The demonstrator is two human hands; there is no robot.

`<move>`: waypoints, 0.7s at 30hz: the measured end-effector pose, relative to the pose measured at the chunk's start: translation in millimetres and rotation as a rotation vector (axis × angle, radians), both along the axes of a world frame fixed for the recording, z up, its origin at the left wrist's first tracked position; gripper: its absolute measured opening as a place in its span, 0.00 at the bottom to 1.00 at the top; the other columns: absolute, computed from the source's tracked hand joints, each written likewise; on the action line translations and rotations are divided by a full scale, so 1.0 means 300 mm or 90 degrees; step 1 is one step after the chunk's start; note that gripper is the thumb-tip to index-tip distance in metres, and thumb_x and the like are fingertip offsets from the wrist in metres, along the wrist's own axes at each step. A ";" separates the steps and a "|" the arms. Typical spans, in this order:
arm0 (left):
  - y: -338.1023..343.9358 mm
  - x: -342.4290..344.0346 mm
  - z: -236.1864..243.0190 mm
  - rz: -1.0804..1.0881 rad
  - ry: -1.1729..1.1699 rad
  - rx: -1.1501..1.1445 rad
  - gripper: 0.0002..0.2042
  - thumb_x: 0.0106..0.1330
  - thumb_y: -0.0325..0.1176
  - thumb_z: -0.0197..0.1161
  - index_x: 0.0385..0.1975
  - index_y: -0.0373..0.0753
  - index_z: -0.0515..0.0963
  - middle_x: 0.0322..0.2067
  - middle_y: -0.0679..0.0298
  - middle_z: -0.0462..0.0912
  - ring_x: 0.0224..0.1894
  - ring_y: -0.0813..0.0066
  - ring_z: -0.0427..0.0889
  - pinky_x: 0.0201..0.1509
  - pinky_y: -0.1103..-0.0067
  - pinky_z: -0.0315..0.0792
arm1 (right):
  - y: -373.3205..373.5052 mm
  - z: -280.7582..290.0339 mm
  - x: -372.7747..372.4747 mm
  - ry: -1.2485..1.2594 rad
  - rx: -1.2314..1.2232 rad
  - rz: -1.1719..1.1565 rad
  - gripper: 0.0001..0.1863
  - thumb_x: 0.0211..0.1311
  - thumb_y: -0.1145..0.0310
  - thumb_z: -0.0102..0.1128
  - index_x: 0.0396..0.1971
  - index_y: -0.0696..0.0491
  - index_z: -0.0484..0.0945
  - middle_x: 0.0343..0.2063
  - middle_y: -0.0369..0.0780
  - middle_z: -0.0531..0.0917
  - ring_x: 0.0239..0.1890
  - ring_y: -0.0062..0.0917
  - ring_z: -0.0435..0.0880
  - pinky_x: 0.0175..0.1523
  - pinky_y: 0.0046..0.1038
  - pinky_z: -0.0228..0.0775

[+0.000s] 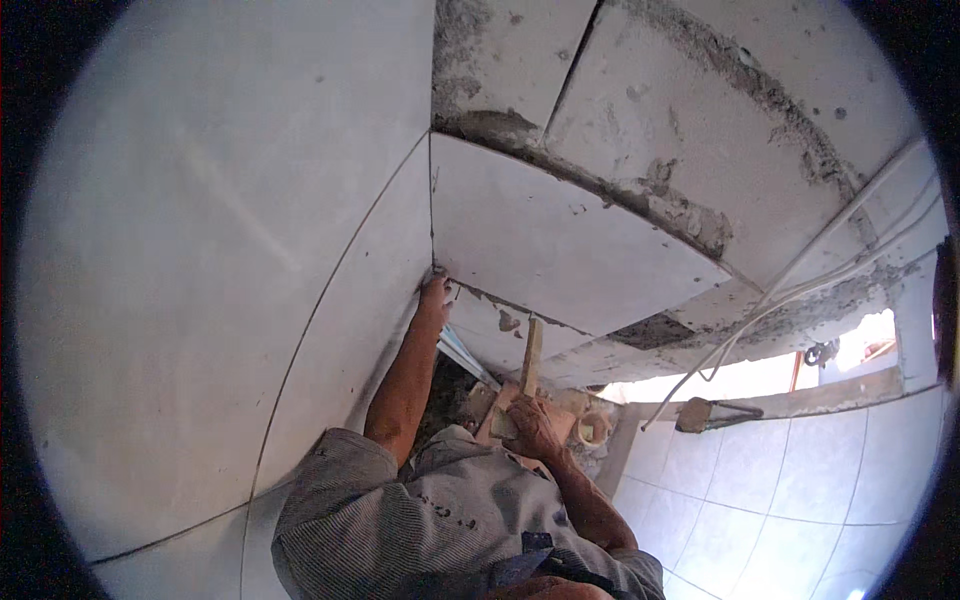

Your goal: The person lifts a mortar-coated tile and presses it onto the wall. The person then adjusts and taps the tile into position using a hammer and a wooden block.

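My left hand (438, 288) reaches up to the inner corner, at the lower left corner of a pale wall tile (560, 225). Its fingers are bent together against the joint; whatever they may hold is too small to make out. Lower down, close to my body, the fingers of my right hand (535, 428) are closed round a wooden piece, whose narrow bar (532, 355) points up toward the tile's lower edge. Part of the wood is hidden by the hand. Beneath the joint lies another pale tile (490, 325) with a dark chip or smear on it.
Large tiles (200, 250) cover the left wall. Above the pale tile is bare, mortar-streaked wall (680, 140). White cables (770, 300) hang at the right. A trowel-like tool (700, 414) rests on the ledge. A round pipe opening (594, 428) is beside my right hand.
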State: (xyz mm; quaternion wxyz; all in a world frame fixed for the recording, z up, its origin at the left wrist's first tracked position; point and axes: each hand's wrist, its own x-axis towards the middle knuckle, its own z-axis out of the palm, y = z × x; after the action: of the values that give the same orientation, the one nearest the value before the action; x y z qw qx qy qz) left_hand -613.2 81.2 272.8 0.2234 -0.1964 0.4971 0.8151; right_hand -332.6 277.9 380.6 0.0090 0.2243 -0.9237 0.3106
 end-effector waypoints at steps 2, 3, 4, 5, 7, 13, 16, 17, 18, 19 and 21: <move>0.067 -0.012 0.040 0.007 -0.027 0.004 0.26 0.58 0.47 0.49 0.56 0.47 0.56 0.56 0.59 0.59 0.60 0.64 0.54 0.59 0.58 0.46 | 0.031 -0.009 -0.001 0.033 -0.006 -0.029 0.29 0.24 0.67 0.66 0.35 0.59 0.69 0.38 0.46 0.71 0.47 0.42 0.67 0.48 0.41 0.59; 0.094 -0.012 0.066 0.020 -0.060 0.001 0.27 0.57 0.50 0.49 0.55 0.47 0.57 0.55 0.60 0.60 0.60 0.64 0.54 0.59 0.57 0.46 | 0.039 0.039 0.001 0.021 -0.024 -0.045 0.29 0.25 0.67 0.66 0.36 0.59 0.69 0.38 0.46 0.71 0.48 0.42 0.67 0.49 0.41 0.59; 0.091 -0.004 0.076 0.019 -0.058 0.006 0.27 0.57 0.50 0.49 0.55 0.47 0.57 0.55 0.60 0.60 0.60 0.64 0.54 0.59 0.57 0.46 | 0.036 0.087 0.002 0.006 -0.041 -0.056 0.29 0.26 0.67 0.67 0.36 0.59 0.69 0.37 0.47 0.71 0.48 0.43 0.66 0.49 0.41 0.58; 0.081 0.009 0.085 0.029 -0.058 0.017 0.26 0.58 0.50 0.48 0.55 0.47 0.57 0.55 0.60 0.60 0.60 0.64 0.54 0.59 0.56 0.45 | 0.032 0.134 0.002 0.008 -0.035 -0.059 0.29 0.26 0.67 0.67 0.36 0.59 0.69 0.37 0.47 0.71 0.48 0.43 0.66 0.49 0.41 0.58; 0.054 0.005 0.082 0.031 -0.042 0.025 0.26 0.58 0.49 0.48 0.55 0.47 0.57 0.55 0.60 0.60 0.60 0.64 0.54 0.58 0.55 0.45 | 0.020 0.222 0.008 0.052 -0.090 -0.095 0.26 0.35 0.65 0.65 0.37 0.59 0.68 0.32 0.43 0.73 0.41 0.35 0.72 0.45 0.35 0.63; 0.069 -0.004 0.139 0.079 -0.091 0.060 0.23 0.58 0.47 0.46 0.52 0.45 0.61 0.55 0.63 0.61 0.59 0.66 0.55 0.58 0.56 0.44 | 0.083 0.205 0.065 -0.442 -0.461 -0.382 0.18 0.54 0.59 0.51 0.37 0.58 0.70 0.22 0.34 0.72 0.26 0.14 0.71 0.32 0.19 0.64; 0.069 -0.007 0.126 0.063 -0.091 0.022 0.23 0.59 0.48 0.45 0.53 0.46 0.60 0.56 0.63 0.61 0.59 0.67 0.55 0.58 0.57 0.42 | 0.159 0.056 0.127 -0.420 -0.515 -0.371 0.16 0.55 0.59 0.50 0.33 0.58 0.72 0.24 0.34 0.73 0.27 0.17 0.71 0.32 0.20 0.63; 0.070 0.001 0.138 0.061 -0.100 0.020 0.23 0.59 0.48 0.45 0.53 0.46 0.60 0.55 0.62 0.61 0.58 0.67 0.56 0.58 0.57 0.42 | 0.164 0.053 0.149 -0.409 -0.522 -0.410 0.16 0.54 0.58 0.50 0.31 0.58 0.73 0.24 0.34 0.73 0.26 0.17 0.70 0.32 0.21 0.63; 0.063 0.012 0.141 0.065 -0.098 0.019 0.23 0.59 0.48 0.45 0.53 0.46 0.60 0.55 0.62 0.61 0.58 0.67 0.56 0.58 0.57 0.42 | 0.179 0.037 0.172 -0.409 -0.523 -0.405 0.16 0.54 0.58 0.50 0.31 0.58 0.73 0.24 0.34 0.73 0.26 0.17 0.70 0.32 0.21 0.63; 0.059 0.024 0.141 0.078 -0.097 0.020 0.23 0.59 0.48 0.45 0.53 0.46 0.60 0.55 0.62 0.62 0.57 0.67 0.57 0.59 0.58 0.43 | 0.203 0.007 0.198 -0.447 -0.474 -0.467 0.17 0.54 0.58 0.51 0.30 0.59 0.74 0.25 0.34 0.74 0.27 0.19 0.71 0.33 0.22 0.63; 0.055 0.044 0.153 0.081 -0.098 0.016 0.24 0.59 0.48 0.45 0.53 0.46 0.60 0.54 0.61 0.62 0.57 0.67 0.57 0.59 0.59 0.44 | 0.255 -0.071 0.265 -0.486 -0.431 -0.538 0.17 0.53 0.57 0.52 0.28 0.59 0.74 0.26 0.35 0.74 0.27 0.20 0.71 0.33 0.22 0.64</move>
State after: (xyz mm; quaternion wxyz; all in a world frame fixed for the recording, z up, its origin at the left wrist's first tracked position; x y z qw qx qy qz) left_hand -600.0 97.7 318.8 0.2113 -0.2871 0.4547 0.8162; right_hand -253.1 354.6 359.3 -0.1279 -0.2980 -0.7222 0.6110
